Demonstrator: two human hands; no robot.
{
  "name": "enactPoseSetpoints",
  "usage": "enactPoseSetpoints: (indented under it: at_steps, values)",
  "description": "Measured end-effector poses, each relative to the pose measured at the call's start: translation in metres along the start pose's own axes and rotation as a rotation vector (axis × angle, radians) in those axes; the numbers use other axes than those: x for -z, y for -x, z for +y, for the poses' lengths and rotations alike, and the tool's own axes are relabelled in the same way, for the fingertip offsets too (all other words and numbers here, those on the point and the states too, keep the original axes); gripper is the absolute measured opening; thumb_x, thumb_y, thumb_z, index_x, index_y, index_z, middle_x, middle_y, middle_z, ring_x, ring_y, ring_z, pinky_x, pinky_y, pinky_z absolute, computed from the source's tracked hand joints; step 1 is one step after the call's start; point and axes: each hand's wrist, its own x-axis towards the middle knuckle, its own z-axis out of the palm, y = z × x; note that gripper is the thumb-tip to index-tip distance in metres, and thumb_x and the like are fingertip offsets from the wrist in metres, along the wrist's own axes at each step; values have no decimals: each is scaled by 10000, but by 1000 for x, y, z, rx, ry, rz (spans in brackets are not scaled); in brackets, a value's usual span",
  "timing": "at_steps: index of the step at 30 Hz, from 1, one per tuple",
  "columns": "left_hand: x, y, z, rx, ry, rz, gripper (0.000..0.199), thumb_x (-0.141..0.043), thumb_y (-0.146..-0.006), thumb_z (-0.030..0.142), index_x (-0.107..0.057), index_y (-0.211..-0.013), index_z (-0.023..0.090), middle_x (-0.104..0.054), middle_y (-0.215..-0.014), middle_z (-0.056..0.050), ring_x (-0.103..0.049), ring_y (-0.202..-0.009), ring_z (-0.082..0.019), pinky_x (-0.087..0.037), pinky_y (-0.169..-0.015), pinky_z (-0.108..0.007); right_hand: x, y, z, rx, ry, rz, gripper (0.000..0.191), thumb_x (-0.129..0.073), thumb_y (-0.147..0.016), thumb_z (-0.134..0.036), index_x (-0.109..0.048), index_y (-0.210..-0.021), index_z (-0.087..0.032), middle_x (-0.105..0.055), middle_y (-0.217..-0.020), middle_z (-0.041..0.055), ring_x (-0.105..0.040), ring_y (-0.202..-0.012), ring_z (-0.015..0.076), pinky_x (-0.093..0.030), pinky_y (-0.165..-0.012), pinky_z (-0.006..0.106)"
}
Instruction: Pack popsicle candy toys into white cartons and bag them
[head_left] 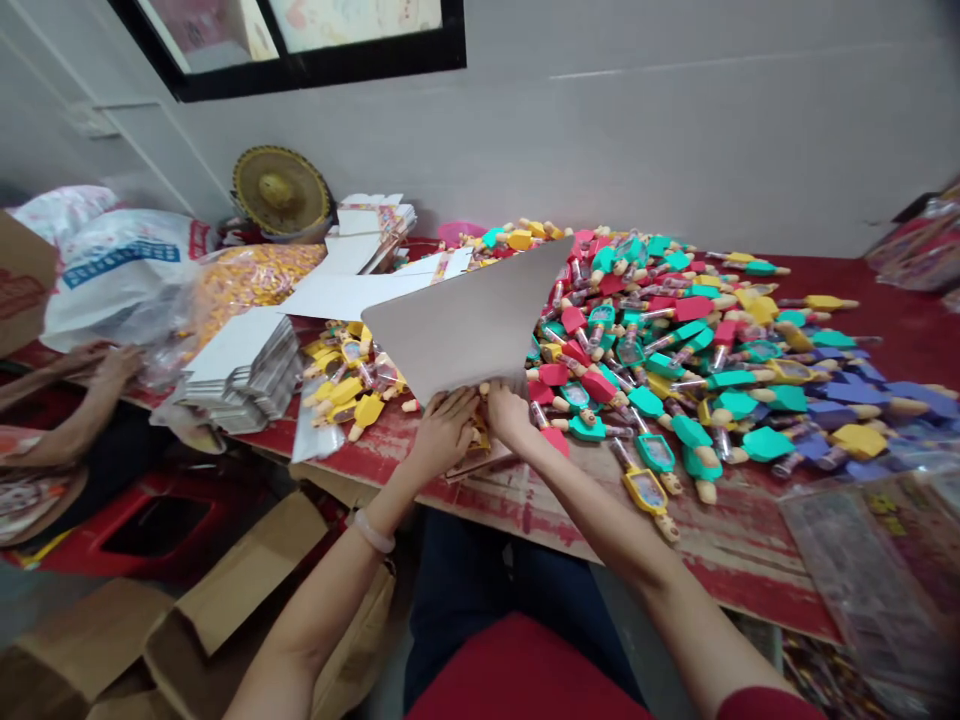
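Observation:
A display box (472, 330) with a raised grey-white lid stands at the table's front edge, right before me. My left hand (448, 430) lies over its left side, fingers stretched out across yellow toys (480, 432) inside. My right hand (506, 412) is closed at the box's right side, its fingers curled down by a beige toy tip; what they grip is hidden. Right of the box spreads a big heap of shovel-shaped toys (660, 340) in green, red, yellow and purple with clear tubes. A smaller pile of yellow toys (360, 390) lies to its left.
White folded boxes (244, 370) are stacked on the left, with more flat cartons (367, 235) behind. Beyond them is a bag of orange-yellow pieces (247, 290). A co-worker's hands (112, 370) are at far left. Plastic packaging (885, 560) lies at right; open cardboard boxes (240, 580) stand below.

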Motion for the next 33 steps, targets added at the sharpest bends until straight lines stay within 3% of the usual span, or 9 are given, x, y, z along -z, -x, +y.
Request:
enactPoseSetpoints:
  at_steps: [3, 6, 11, 14, 18, 24, 27, 30, 33]
  values:
    - [4, -1, -2, 14, 17, -30, 527, -377, -958, 146, -596, -1437, 133, -571, -1524, -107, -472, -1477, -225, -327, -1244, -487, -3, 4, -3, 29, -64, -25, 329, -424, -1062, -373, -487, -1303, -157, -653, -1285, 217, -718, -1104, 300, -530, -888, 370]
    - [10, -3, 4, 5, 11, -16, 490, -382, -993, 181, -602, -1429, 136, -591, -1507, -103, -502, -1449, -231, -363, -1220, -476, 8, 4, 24, 109, -193, -52, 353, -514, -1018, -344, -500, -1307, -142, -696, -1225, 201, -713, -1089, 293, -523, -882, 346]
    - [8, -22, 24, -56, -34, 56, 449, -435, -1040, 309, -609, -1424, 154, -595, -1504, -112, -509, -1426, -253, -420, -1180, -461, 39, -32, 79, -123, -257, 305, 387, -354, -1010, -180, -510, -1360, -122, -663, -1270, 228, -690, -1100, 286, -507, -936, 387]
    - [3, -34, 28, -65, -27, 77, 384, -441, -1046, 304, -716, -1272, 162, -681, -1396, -114, -564, -1369, -251, -451, -1162, -459, 39, -57, 87, -119, -80, 215, 387, -535, -972, -283, -562, -1314, -105, -584, -1342, 291, -676, -1085, 324, -509, -910, 432]
    - [-2, -34, 24, -33, 63, 126, 338, -473, -1039, 275, -759, -1193, 183, -732, -1315, -77, -640, -1265, -232, -504, -1116, -435, 34, -65, 93, -8, -34, 146, 256, -598, -943, -274, -628, -1157, -137, -649, -1249, 227, -676, -1042, 267, -486, -888, 354]
    - [-3, -35, 25, 5, 122, 134, 303, -497, -1026, 275, -789, -1073, 208, -761, -1247, -63, -628, -1258, -254, -497, -1112, -468, 101, -10, 141, 72, -69, 219, 229, -580, -858, -190, -624, -1082, -177, -729, -1077, 152, -685, -940, 277, -480, -795, 346]
    - [-3, -45, 25, 15, 169, 106, 334, -453, -1030, 227, -733, -1207, 191, -749, -1215, -95, -650, -1194, -233, -527, -1070, -424, 133, 38, 142, 315, -194, 201, 223, -597, -779, -184, -623, -996, -232, -738, -1066, 92, -687, -912, 253, -495, -777, 335]
    - [-8, -55, 26, 64, 102, 64, 332, -440, -1006, 151, -718, -1187, 168, -698, -1217, -134, -631, -1160, -257, -550, -1008, -419, 125, 65, 114, 485, -132, 92, 259, -540, -759, -114, -628, -965, -244, -736, -1019, 74, -683, -931, 236, -483, -775, 312]
    - [-15, -58, 29, 137, 8, 18, 299, -439, -994, 129, -733, -1046, 143, -641, -1218, -179, -608, -1129, -298, -562, -925, -428, 89, 55, 81, 478, 35, 26, 305, -507, -760, -54, -624, -988, -219, -722, -950, 77, -666, -885, 220, -426, -710, 280]
